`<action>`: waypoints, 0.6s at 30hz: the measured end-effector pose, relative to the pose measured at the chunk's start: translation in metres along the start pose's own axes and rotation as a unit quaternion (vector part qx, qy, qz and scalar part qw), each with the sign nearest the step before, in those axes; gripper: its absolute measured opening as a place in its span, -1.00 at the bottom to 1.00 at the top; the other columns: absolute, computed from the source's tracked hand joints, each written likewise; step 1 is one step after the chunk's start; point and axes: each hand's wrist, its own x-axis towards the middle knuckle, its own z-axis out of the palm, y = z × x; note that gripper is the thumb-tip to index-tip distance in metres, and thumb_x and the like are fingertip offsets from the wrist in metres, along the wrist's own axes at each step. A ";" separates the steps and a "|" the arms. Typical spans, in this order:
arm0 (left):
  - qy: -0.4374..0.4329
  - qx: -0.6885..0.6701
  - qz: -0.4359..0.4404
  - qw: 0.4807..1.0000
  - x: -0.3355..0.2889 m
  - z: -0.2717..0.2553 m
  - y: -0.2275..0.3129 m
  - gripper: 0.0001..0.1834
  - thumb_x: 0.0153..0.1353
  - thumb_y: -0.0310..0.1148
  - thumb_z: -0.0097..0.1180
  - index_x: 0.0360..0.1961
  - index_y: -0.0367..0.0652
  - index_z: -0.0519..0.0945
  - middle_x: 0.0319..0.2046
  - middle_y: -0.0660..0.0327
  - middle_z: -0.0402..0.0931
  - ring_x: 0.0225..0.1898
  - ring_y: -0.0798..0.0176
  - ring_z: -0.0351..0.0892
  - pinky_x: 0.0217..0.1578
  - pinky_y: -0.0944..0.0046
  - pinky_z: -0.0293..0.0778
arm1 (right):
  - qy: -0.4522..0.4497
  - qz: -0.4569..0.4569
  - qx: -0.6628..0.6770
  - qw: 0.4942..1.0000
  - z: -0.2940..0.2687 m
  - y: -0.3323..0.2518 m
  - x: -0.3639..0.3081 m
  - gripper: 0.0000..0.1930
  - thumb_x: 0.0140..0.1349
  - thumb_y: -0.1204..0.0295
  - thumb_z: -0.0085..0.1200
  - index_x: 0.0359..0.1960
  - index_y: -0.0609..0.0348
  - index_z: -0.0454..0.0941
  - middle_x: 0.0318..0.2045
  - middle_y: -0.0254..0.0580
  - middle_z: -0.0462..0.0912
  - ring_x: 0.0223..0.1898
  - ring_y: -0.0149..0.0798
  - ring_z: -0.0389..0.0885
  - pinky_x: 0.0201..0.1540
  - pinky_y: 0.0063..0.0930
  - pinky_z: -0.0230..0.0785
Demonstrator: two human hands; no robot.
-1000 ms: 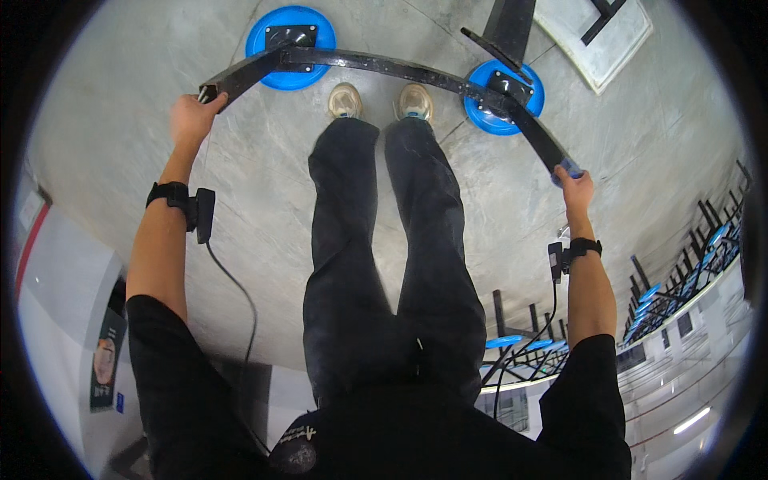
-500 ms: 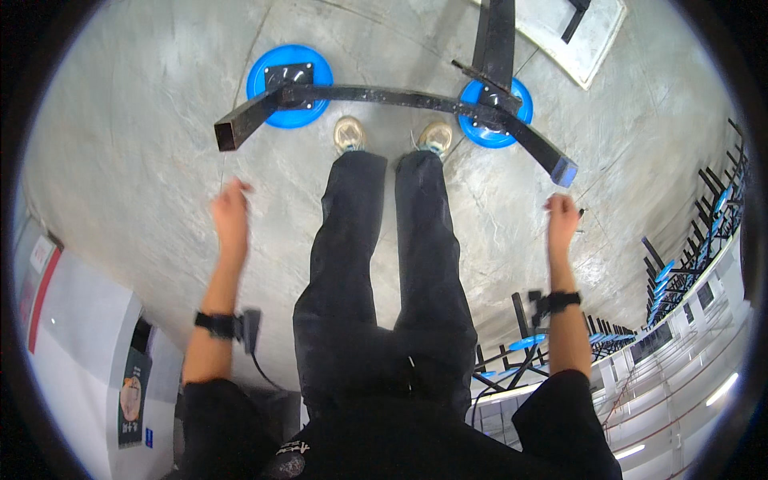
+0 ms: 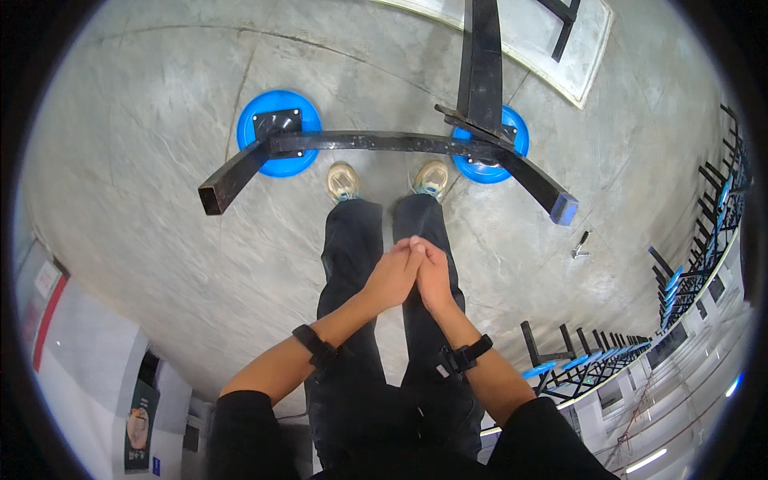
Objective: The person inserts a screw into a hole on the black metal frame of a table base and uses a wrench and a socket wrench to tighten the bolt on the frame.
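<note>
Clasps left hand [image 3: 390, 282] against right hand [image 3: 434, 276] above the trousers [image 3: 352, 240], with palms out of sight, so cannot tell how tightly closed, though showing nothing held. Seems to pause between steps of handling, beyond the shoes [image 3: 343, 182] and ahead of the clasp, the untouched black metal frame [image 3: 376, 142], set upside down on blue round seats [image 3: 310, 120]. Would likely call next for parting and reaching forward to the open left end [image 3: 228, 181] and blue-capped right end [image 3: 564, 210].
</note>
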 end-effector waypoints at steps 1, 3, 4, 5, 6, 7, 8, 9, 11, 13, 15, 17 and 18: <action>-0.001 -0.020 -0.019 1.000 0.014 -0.001 -0.004 -0.49 0.36 -0.07 -0.37 -0.27 -0.34 0.46 -0.30 -0.10 0.52 -0.43 -0.05 0.54 -0.42 0.16 0.41 | 0.014 -0.004 0.001 1.000 0.001 0.001 0.012 -0.65 0.35 0.27 -0.21 -0.28 0.34 0.52 -0.43 -0.25 0.58 -0.37 -0.45 0.53 -0.30 -0.63 0.37; 0.038 -0.046 0.039 0.997 0.038 -0.002 -0.010 -0.61 0.32 -0.21 -0.30 -0.12 -0.36 0.39 -0.30 -0.20 0.48 -0.42 -0.23 0.50 -0.46 0.04 0.42 | 0.013 -0.004 0.095 0.995 -0.005 -0.002 0.032 -0.66 0.31 0.28 -0.17 -0.38 0.28 0.58 -0.49 -0.33 0.57 -0.49 -0.53 0.44 -0.48 -0.67 0.25; 0.016 0.083 0.087 0.993 0.050 -0.006 -0.014 -0.65 0.28 -0.31 -0.25 -0.03 -0.36 0.32 -0.39 -0.13 0.49 -0.44 -0.19 0.51 -0.48 -0.02 0.42 | 0.036 -0.021 0.060 0.997 -0.005 -0.004 0.044 -0.67 0.31 0.27 -0.14 -0.38 0.28 0.57 -0.49 -0.31 0.57 -0.48 -0.51 0.45 -0.47 -0.63 0.27; 0.016 0.079 0.092 0.992 0.060 -0.008 -0.017 -0.65 0.28 -0.31 -0.25 -0.03 -0.36 0.32 -0.39 -0.13 0.49 -0.44 -0.19 0.51 -0.48 -0.02 0.42 | 0.029 -0.014 0.059 0.998 -0.006 -0.006 0.056 -0.67 0.31 0.27 -0.14 -0.38 0.28 0.57 -0.49 -0.31 0.57 -0.48 -0.51 0.45 -0.47 -0.63 0.27; 0.044 0.069 0.053 0.995 0.072 -0.006 -0.015 -0.59 0.31 -0.18 -0.33 -0.23 -0.34 0.43 -0.47 -0.12 0.49 -0.42 -0.21 0.50 -0.41 -0.05 0.41 | 0.046 -0.025 0.069 0.996 -0.005 -0.009 0.069 -0.66 0.32 0.25 -0.14 -0.38 0.29 0.54 -0.45 -0.24 0.58 -0.44 -0.44 0.50 -0.39 -0.61 0.33; 0.083 0.064 0.036 0.994 0.082 -0.006 -0.016 -0.42 0.33 -0.04 -0.40 -0.43 -0.32 0.53 -0.56 -0.11 0.50 -0.39 -0.22 0.50 -0.34 -0.08 0.41 | 0.064 -0.038 0.076 0.994 -0.006 -0.011 0.082 -0.66 0.33 0.24 -0.13 -0.38 0.31 0.50 -0.41 -0.17 0.58 -0.39 -0.36 0.54 -0.30 -0.58 0.39; 0.058 0.073 -0.004 0.996 0.090 -0.010 -0.018 -0.40 0.33 -0.03 -0.39 -0.47 -0.32 0.53 -0.52 -0.13 0.50 -0.38 -0.22 0.50 -0.33 -0.08 0.41 | 0.066 -0.013 0.146 0.987 -0.008 -0.014 0.095 -0.70 0.32 0.24 -0.11 -0.42 0.23 0.45 -0.47 -0.20 0.56 -0.47 -0.36 0.50 -0.34 -0.53 0.38; 0.065 0.064 -0.036 0.995 0.099 -0.012 -0.019 -0.39 0.32 -0.02 -0.38 -0.50 -0.33 0.54 -0.49 -0.14 0.51 -0.37 -0.22 0.51 -0.32 -0.09 0.41 | 0.075 -0.012 0.145 0.987 -0.013 -0.018 0.106 -0.70 0.32 0.24 -0.11 -0.42 0.23 0.45 -0.47 -0.20 0.56 -0.47 -0.36 0.50 -0.34 -0.53 0.38; -0.020 0.249 0.051 0.967 0.122 -0.032 -0.035 -0.75 0.22 -0.34 -0.16 -0.15 -0.22 0.43 -0.47 -0.12 0.47 -0.48 -0.18 0.50 -0.50 -0.09 0.38 | 0.193 -0.033 0.298 0.934 -0.028 -0.024 0.133 -0.68 0.32 0.18 -0.12 -0.47 0.14 0.43 -0.64 -0.36 0.44 -0.60 -0.43 0.38 -0.48 -0.53 0.29; 0.015 0.243 0.050 0.969 0.146 -0.058 -0.061 -0.59 0.23 -0.16 -0.18 -0.47 -0.31 0.52 -0.49 -0.16 0.49 -0.43 -0.22 0.49 -0.34 -0.13 0.36 | 0.170 0.000 0.265 0.949 -0.047 -0.026 0.146 -0.68 0.33 0.16 -0.15 -0.47 0.12 0.40 -0.67 -0.39 0.37 -0.62 -0.43 0.34 -0.51 -0.53 0.28; 0.059 0.217 -0.106 0.969 0.187 -0.083 -0.096 -0.55 0.23 -0.11 -0.20 -0.44 -0.30 0.54 -0.41 -0.15 0.51 -0.29 -0.21 0.50 -0.24 -0.09 0.39 | 0.118 0.004 0.232 0.966 -0.065 -0.020 0.155 -0.67 0.33 0.13 -0.17 -0.46 0.09 0.37 -0.70 -0.41 0.31 -0.65 -0.43 0.30 -0.53 -0.52 0.26; 0.089 0.240 -0.140 0.957 0.229 -0.109 -0.139 -0.55 0.22 -0.10 -0.19 -0.39 -0.31 0.55 -0.35 -0.17 0.52 -0.22 -0.21 0.50 -0.17 -0.08 0.40 | 0.132 0.075 0.105 0.983 -0.084 -0.012 0.160 -0.65 0.35 0.09 -0.23 -0.46 0.06 0.37 -0.71 -0.44 0.26 -0.67 -0.47 0.25 -0.56 -0.53 0.22; 0.112 0.262 -0.127 0.950 0.246 -0.119 -0.160 -0.54 0.22 -0.09 -0.19 -0.38 -0.32 0.55 -0.31 -0.19 0.52 -0.20 -0.21 0.50 -0.17 -0.08 0.40 | 0.122 0.107 0.140 0.977 -0.095 -0.008 0.159 -0.67 0.35 0.11 -0.25 -0.41 0.07 0.38 -0.63 -0.39 0.34 -0.59 -0.43 0.33 -0.52 -0.51 0.26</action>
